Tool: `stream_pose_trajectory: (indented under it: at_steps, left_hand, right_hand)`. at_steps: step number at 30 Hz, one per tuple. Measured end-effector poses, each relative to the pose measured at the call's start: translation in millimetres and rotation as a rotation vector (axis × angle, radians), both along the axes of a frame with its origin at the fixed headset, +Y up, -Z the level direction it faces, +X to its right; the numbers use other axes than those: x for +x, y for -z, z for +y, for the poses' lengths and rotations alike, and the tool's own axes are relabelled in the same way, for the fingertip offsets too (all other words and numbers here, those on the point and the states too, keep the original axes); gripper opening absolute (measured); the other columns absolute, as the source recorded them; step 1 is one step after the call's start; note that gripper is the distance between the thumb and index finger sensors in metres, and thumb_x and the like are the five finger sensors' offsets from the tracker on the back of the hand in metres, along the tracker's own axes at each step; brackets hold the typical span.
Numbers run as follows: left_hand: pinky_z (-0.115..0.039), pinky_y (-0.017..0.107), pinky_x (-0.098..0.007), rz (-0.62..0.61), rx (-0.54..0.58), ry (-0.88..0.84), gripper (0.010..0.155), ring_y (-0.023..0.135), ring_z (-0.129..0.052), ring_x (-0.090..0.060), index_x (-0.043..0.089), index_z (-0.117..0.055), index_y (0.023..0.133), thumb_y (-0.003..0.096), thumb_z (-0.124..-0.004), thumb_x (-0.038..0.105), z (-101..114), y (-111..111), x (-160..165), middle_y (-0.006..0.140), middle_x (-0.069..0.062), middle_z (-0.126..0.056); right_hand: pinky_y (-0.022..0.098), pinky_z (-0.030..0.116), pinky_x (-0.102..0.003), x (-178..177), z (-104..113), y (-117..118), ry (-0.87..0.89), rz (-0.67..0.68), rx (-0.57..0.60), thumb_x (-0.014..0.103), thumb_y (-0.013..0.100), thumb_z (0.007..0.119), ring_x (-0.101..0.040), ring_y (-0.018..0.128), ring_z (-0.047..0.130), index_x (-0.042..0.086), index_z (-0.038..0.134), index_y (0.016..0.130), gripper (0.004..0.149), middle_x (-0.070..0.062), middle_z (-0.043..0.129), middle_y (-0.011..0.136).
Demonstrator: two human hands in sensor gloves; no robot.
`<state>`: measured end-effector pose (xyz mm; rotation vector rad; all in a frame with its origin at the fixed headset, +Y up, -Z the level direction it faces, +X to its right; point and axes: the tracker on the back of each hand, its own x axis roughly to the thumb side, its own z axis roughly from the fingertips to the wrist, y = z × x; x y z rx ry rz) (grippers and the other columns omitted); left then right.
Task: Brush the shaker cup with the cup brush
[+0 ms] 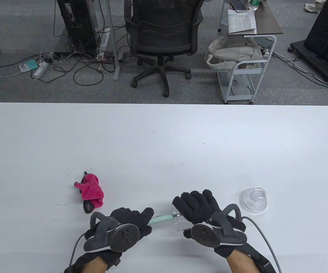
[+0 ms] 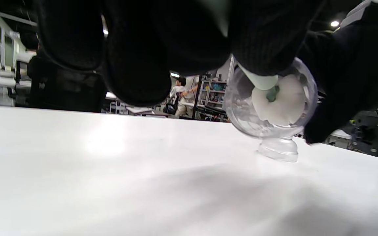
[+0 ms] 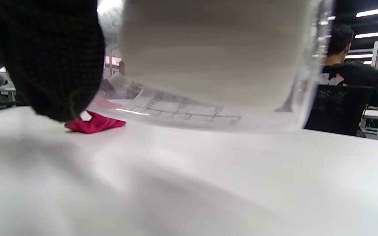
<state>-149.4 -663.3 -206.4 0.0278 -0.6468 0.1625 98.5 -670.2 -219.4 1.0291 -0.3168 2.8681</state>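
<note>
A pink cloth (image 1: 92, 190) lies on the white bench (image 1: 164, 142), far on the left side. It sits on top of something small and black. It is near the left hand but does not touch it.

The left hand (image 1: 124, 227) is next. Its grip is closed around the pale green handle of the cup brush (image 1: 160, 219). The handle points to the right and goes into the open mouth of the shaker cup (image 1: 182, 223).

The shaker cup is clear and lies on its side, low over the near edge of the bench. In the left wrist view, the white brush head (image 2: 279, 103) is inside the cup.

The right hand (image 1: 206, 216) holds the cup. Its grip is wrapped over the top of the cup, with the fingers (image 1: 193, 203) curled around it.

A clear lid (image 1: 254, 199) stands on the bench just to the right of the right hand. It does not touch the hand or the cup.
</note>
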Motion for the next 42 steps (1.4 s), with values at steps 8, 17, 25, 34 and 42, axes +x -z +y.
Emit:
stream_pose_trajectory:
  at_steps: [8, 17, 25, 34, 42]
  left_hand:
    - [-0.081, 0.057, -0.057, 0.034, 0.142, -0.046, 0.055, 0.055, -0.104, -0.024, 0.018, -0.077, 0.098, 0.0494, -0.086, 0.043, 9.9, -4.0, -8.9, 0.052, 0.001, -0.100]
    - [-0.082, 0.058, -0.058, 0.032, 0.041, 0.019, 0.055, 0.057, -0.104, -0.024, 0.021, -0.076, 0.099, 0.0496, -0.085, 0.044, -0.6, 1.4, -2.8, 0.055, 0.002, -0.099]
    - [-0.079, 0.061, -0.058, 0.017, 0.071, 0.000, 0.055, 0.057, -0.104, -0.023, 0.020, -0.076, 0.099, 0.0498, -0.085, 0.043, 5.1, -2.1, -5.3, 0.053, 0.002, -0.099]
    - [-0.079, 0.060, -0.059, 0.015, 0.109, 0.032, 0.056, 0.058, -0.104, -0.025, 0.021, -0.075, 0.099, 0.0498, -0.085, 0.044, 6.5, -3.7, -4.0, 0.056, 0.002, -0.100]
    - [-0.075, 0.063, -0.062, 0.047, -0.085, 0.084, 0.057, 0.062, -0.102, -0.027, 0.024, -0.065, 0.107, 0.0544, -0.077, 0.045, -1.2, 3.9, -3.8, 0.061, 0.000, -0.098]
  right_hand:
    - [0.075, 0.057, -0.067, 12.1, 4.4, 7.6, -0.076, -0.092, 0.025, 0.056, 0.035, 0.095, -0.042, 0.103, 0.068, 0.024, 0.033, 0.110, 0.103, -0.009, 0.051, 0.114]
    - [0.075, 0.060, -0.065, -6.0, -7.1, 5.2, -0.055, 0.038, -0.058, 0.057, 0.033, 0.095, -0.039, 0.100, 0.071, 0.024, 0.035, 0.110, 0.104, -0.009, 0.054, 0.113]
    - [0.075, 0.058, -0.066, 13.0, -1.4, 13.8, -0.009, -0.062, 0.031, 0.056, 0.033, 0.095, -0.040, 0.102, 0.069, 0.024, 0.033, 0.110, 0.104, -0.009, 0.053, 0.113]
    - [0.073, 0.062, -0.065, 2.6, -5.7, 6.0, 0.000, 0.009, -0.103, 0.057, 0.034, 0.095, -0.042, 0.097, 0.073, 0.019, 0.035, 0.110, 0.104, -0.013, 0.056, 0.111]
    - [0.073, 0.060, -0.066, 4.9, -0.8, 6.4, 0.056, 0.011, -0.074, 0.057, 0.034, 0.095, -0.041, 0.098, 0.072, 0.026, 0.032, 0.110, 0.103, -0.011, 0.055, 0.112]
